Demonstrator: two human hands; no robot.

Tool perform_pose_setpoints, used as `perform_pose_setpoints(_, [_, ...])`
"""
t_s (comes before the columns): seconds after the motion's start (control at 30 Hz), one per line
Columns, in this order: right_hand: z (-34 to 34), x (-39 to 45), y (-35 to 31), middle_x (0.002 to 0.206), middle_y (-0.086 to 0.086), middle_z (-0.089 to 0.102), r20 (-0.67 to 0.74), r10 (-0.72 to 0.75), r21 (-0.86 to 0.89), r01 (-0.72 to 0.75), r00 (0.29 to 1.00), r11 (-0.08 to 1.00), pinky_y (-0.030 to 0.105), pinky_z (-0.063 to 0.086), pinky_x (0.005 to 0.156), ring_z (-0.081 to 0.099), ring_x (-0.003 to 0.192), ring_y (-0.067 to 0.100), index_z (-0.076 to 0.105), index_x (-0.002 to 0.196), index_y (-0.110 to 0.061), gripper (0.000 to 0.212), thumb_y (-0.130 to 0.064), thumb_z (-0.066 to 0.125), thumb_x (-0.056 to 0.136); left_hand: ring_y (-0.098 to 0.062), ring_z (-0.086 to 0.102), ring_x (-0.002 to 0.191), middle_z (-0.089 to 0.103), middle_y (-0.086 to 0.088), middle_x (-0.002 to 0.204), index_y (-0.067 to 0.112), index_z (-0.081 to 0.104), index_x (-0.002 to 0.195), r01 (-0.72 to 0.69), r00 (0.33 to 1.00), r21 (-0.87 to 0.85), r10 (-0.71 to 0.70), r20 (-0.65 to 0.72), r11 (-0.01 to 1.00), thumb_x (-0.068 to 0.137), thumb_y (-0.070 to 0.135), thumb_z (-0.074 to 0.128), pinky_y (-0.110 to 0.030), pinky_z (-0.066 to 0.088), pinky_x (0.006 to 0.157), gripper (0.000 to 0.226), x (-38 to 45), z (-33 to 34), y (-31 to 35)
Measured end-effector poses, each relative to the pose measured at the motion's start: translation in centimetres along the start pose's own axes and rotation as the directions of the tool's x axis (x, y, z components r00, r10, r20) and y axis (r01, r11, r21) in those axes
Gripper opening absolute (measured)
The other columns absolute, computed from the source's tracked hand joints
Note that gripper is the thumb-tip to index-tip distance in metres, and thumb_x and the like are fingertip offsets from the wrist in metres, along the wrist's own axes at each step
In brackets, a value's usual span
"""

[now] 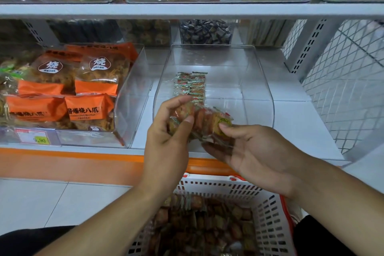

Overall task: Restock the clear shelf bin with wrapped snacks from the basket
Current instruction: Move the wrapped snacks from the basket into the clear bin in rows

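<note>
Snacks in clear shiny wrappers (204,121), stacked side by side in a short row, sit between both hands just above the near lip of the clear plastic shelf bin (259,93). The left hand (168,131) curls its fingers and thumb round the left end; the right hand (255,149) cups below, thumb pressing the right end. A neat line of the same snacks (192,85) already lies inside, left of middle. Best to squeeze both ends evenly, lower the row beside that line, then let go. The white plastic basket (268,210) waits near, still full.
</note>
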State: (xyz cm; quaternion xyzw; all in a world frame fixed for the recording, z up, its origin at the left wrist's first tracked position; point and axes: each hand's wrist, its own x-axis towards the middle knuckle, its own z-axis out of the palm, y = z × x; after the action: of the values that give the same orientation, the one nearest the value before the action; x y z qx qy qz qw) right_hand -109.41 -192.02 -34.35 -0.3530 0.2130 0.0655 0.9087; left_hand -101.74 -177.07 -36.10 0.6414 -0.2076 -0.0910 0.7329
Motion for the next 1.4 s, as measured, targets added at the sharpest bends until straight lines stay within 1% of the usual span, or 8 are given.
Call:
perform_pose_setpoints(0.23, [-0.6,0.2,-1.3,0.133,0.027,0.061,0.17,0.069,-0.057,-0.06,0.983,0.997,0.04,0.052,0.102,0.06,0.125,0.037,0.056,0.131,0.009,0.04,0.001,0.054,0.092,-0.008,0.073,0.094,0.076,0.006,0.103,0.028,0.068,0.116,-0.053,0.998,0.048,0.051,0.04,0.997,0.094,-0.004,0.065,-0.017,0.057,0.075,0.039,0.4,-0.3,0.4])
perform_pose_setpoints(0.5, [-0.3,2.4,-4.1,0.127,0.027,0.064,0.225,0.139,-0.262,-0.078,0.964,0.962,0.04,0.056,0.096,0.064,0.118,0.036,0.057,0.128,0.007,0.052,0.007,0.066,0.077,-0.011,0.073,0.095,0.075,0.011,0.104,0.039,0.072,0.105,-0.01,1.0,0.034,0.009,0.024,0.999,0.091,-0.003,0.07,-0.026,0.059,0.077,0.044,2.1,-0.6,0.6])
perform_pose_setpoints(0.63, [-0.1,4.5,-5.6,0.122,0.022,0.068,0.144,0.03,-0.351,0.023,0.989,0.936,0.034,0.058,0.084,0.069,0.107,0.028,0.061,0.127,0.001,0.048,0.013,0.06,0.08,-0.018,0.072,0.1,0.074,0.015,0.1,0.041,0.072,0.1,-0.003,0.992,-0.004,0.003,-0.124,1.0,0.091,0.002,0.069,-0.049,0.061,0.089,0.041,3.9,-1.3,1.4])
perform_pose_setpoints(0.8, [-1.3,7.2,-5.7,0.106,0.009,0.073,-0.033,-0.202,-0.849,0.079,0.979,0.523,0.03,0.047,0.087,0.062,0.096,0.017,0.072,0.107,-0.012,0.038,0.018,0.057,0.087,-0.022,0.072,0.095,0.074,0.011,0.091,0.04,0.074,0.093,0.091,0.97,-0.09,-0.109,-0.217,0.992,0.091,-0.001,0.069,-0.058,0.058,0.091,0.042,4.8,-1.8,1.5])
perform_pose_setpoints(0.93, [-2.0,8.9,-3.8,0.109,0.019,0.069,-0.119,-0.104,-0.877,-0.055,0.987,0.478,0.035,0.048,0.084,0.06,0.096,0.021,0.069,0.113,0.002,0.038,0.023,0.056,0.084,-0.026,0.074,0.094,0.076,0.013,0.086,0.038,0.074,0.095,0.134,0.971,-0.098,-0.15,-0.185,0.986,0.092,-0.003,0.068,-0.052,0.061,0.087,0.042,4.4,-1.4,1.4])
perform_pose_setpoints(1.2, [-2.4,9.3,-4.0,0.072,0.009,0.053,-0.12,-0.081,-0.924,-0.082,0.989,0.373,0.036,0.033,0.07,0.046,0.074,0.02,0.06,0.075,-0.011,0.034,0.023,0.056,0.076,-0.023,0.074,0.099,0.072,-0.001,0.096,0.028,0.072,0.098,0.222,0.944,-0.275,-0.277,-0.178,0.935,0.092,-0.01,0.063,-0.039,0.063,0.086,0.04,4.3,-1.5,1.9])
perform_pose_setpoints(1.3, [-2.3,8.9,-4.6,0.083,0.002,0.072,-0.099,-0.028,-0.958,-0.087,0.995,0.273,0.034,0.047,0.072,0.064,0.079,0.014,0.07,0.094,-0.006,0.033,0.021,0.058,0.078,-0.021,0.075,0.096,0.075,0.005,0.085,0.028,0.073,0.097,0.22,0.946,-0.285,-0.276,-0.171,0.933,0.092,-0.01,0.063,-0.038,0.064,0.084,0.04,4.2,-1.8,2.0])
perform_pose_setpoints(1.4, [-2.3,9.4,-3.5,0.114,0.011,0.071,-0.095,-0.019,-0.972,-0.088,0.995,0.219,0.036,0.053,0.099,0.066,0.109,0.018,0.058,0.124,-0.002,0.04,0.007,0.067,0.086,-0.017,0.074,0.092,0.074,0.015,0.075,0.028,0.073,0.097,0.225,0.947,-0.261,-0.274,-0.168,0.939,0.092,-0.01,0.064,-0.038,0.064,0.084,0.04,4.0,-1.8,1.9])
